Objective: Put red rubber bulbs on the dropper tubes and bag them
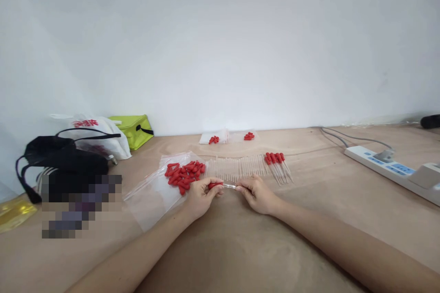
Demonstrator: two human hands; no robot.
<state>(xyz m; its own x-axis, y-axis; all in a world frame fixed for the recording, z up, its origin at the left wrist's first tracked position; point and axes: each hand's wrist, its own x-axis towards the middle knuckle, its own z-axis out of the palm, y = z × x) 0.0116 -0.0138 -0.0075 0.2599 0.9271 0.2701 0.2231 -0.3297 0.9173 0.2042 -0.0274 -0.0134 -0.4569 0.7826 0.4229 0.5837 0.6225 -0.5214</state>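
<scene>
My left hand (203, 198) pinches a red rubber bulb (215, 185) between thumb and fingers. From the bulb a clear glass dropper tube (229, 186) reaches to the right, where my right hand (257, 193) grips its other end. Whether the tube sits inside the bulb is hidden by my fingers. Just beyond both hands lies a row of clear tubes (237, 168) side by side. Several droppers with red bulbs (275, 159) rest to the right of that row. A heap of loose red bulbs (184, 175) covers part of a clear plastic bag (151, 201) by my left hand.
Two small bags with red bulbs (213, 139) (249, 136) lie near the wall. At left are a black bag (68, 160), a white plastic bag (118, 139) and a lime-green bag (132, 130). A white power strip (392, 169) with grey cables stands at right.
</scene>
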